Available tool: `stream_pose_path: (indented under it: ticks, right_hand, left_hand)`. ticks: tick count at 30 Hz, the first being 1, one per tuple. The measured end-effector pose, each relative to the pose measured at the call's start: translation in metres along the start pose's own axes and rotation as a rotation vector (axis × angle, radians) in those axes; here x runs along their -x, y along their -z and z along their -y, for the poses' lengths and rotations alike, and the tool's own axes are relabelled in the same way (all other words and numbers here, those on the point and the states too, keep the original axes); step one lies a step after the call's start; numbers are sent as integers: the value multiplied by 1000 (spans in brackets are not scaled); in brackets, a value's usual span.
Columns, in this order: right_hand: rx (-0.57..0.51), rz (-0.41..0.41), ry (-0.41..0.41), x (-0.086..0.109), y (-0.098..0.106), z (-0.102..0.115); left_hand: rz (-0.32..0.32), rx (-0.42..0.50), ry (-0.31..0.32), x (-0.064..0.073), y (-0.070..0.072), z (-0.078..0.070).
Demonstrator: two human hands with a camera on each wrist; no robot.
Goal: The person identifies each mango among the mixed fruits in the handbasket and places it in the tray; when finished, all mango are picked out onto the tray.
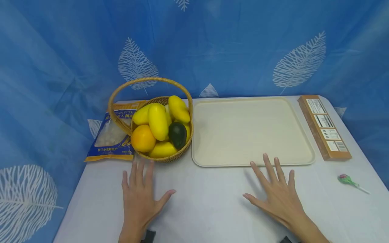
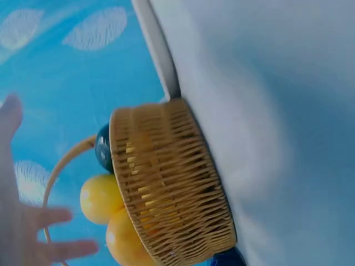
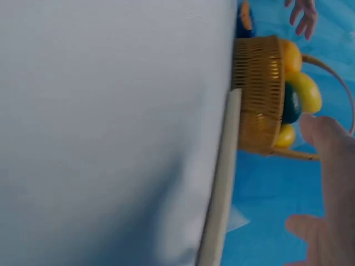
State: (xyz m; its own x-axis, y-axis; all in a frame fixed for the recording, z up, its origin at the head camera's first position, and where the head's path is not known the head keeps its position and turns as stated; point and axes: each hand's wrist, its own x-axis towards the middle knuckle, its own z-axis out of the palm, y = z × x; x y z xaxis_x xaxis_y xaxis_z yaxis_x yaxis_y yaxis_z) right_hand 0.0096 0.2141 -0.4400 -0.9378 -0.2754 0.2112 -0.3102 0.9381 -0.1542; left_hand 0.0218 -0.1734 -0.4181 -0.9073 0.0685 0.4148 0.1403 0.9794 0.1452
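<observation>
My left hand (image 1: pixel 139 195) hovers over the white table with fingers straight and thumb spread, its fingertips just in front of the wicker basket (image 1: pixel 179 154). Yellow mangoes (image 1: pixel 158 121), an orange (image 1: pixel 143 138) and a dark green avocado (image 1: pixel 177 135) fill that basket under its arched handle. My right hand (image 1: pixel 278 194), fingers fanned out, holds nothing; its fingertips overlap the front rim of the cream tray (image 1: pixel 252 131) in the head view. In the left wrist view the basket (image 2: pixel 172 183) stands upright beyond the blurred fingers.
A blue and yellow pasta bag (image 1: pixel 112 135) lies partly behind the basket at left. Right of the tray is a long brown box (image 1: pixel 324 128) with white labels. A lollipop (image 1: pixel 349 181) with a green wrapper lies at the right. Blue leaf-print cloth (image 1: pixel 212 44) hangs behind the table.
</observation>
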Motion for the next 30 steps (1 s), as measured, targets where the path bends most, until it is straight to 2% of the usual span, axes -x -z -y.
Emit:
stream_pose_path:
  ticks: [3,5,10,13,15,17,19,24,30]
  right_hand:
    - [-43,-35,68,-19,4,8]
    - [-82,-63,127,-35,7,15]
    - [-192,-127,323,-78,10,38]
    - [-253,-130,427,-104,8,54]
    - [-277,-125,468,-121,5,64]
    - [-294,-130,496,-138,4,75]
    - [-314,-140,523,-155,3,84]
    - [-349,-143,579,-194,4,110]
    - [-323,-76,596,-227,8,137]
  left_hand:
    - [-121,178,83,-15,0,6]
    - [-166,339,150,-26,-3,8]
    - [-219,704,321,-44,-24,11]
    - [-229,859,419,-44,-37,11]
    - [-227,937,461,-44,-40,9]
    - [-208,987,491,-44,-40,6]
    - [-198,1003,488,-45,-38,3]
    - [-187,960,458,-48,-34,-1]
    - [-178,953,458,-51,-37,1]
